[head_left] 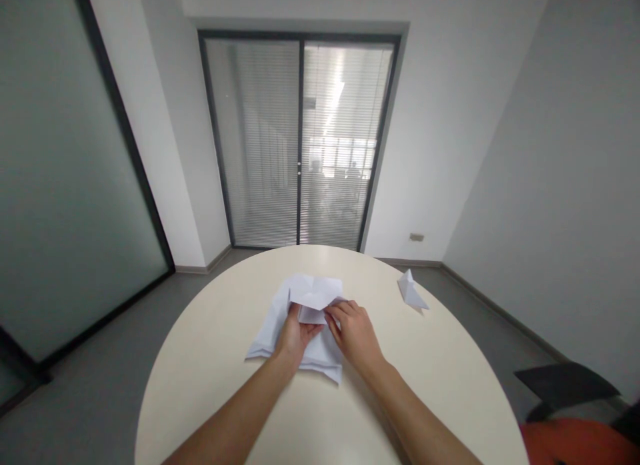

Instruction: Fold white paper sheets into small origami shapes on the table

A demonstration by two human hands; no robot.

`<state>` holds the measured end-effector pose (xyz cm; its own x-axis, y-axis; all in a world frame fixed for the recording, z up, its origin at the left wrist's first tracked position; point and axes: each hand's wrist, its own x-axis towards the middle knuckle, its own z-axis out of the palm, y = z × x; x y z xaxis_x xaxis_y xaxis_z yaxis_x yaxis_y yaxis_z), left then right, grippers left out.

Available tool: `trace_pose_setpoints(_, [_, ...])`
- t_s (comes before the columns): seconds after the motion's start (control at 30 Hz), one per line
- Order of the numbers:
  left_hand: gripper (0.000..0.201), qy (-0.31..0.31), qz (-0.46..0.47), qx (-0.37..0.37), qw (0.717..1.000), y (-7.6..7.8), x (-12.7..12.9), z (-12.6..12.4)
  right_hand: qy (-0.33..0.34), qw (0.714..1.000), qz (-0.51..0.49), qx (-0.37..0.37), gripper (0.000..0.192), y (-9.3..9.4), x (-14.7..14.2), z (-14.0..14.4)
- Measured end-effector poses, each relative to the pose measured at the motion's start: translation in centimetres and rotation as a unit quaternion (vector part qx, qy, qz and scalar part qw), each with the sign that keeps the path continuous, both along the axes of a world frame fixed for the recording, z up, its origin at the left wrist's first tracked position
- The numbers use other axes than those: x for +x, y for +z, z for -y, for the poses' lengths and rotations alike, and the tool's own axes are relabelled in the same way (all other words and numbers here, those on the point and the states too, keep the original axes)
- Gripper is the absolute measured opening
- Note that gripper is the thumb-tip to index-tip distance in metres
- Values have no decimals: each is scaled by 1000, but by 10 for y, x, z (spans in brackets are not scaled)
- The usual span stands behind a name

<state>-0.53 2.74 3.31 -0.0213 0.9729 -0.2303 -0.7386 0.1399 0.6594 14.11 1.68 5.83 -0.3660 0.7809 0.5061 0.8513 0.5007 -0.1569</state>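
Looks like one folded paper piece [411,292] is done near the far right edge of the round table [200,385], but the creased sheet [315,292] over the paper stack [267,335] mid-table's only partway folded, left hand [295,335] gripping its left side, right hand [354,326] pinching its right.

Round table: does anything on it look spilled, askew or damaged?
No spill or damage stands out. Slightly askew is the paper stack beneath the held folded sheet: its near edges look wavy and out of line. The small folded piece sits apart, toward the right edge of the table.
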Motion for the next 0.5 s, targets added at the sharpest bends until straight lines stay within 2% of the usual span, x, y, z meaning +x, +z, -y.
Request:
trace_pose_setpoints(0.27, [34,-13,-2,7,1000,2,1,2,-22,999,23,1,18,0,-5,2])
trace_pose_setpoints(0.5, [34,-7,-28,26,999,2,4,3,-38,998,54,-16,21,-7,-6,1])
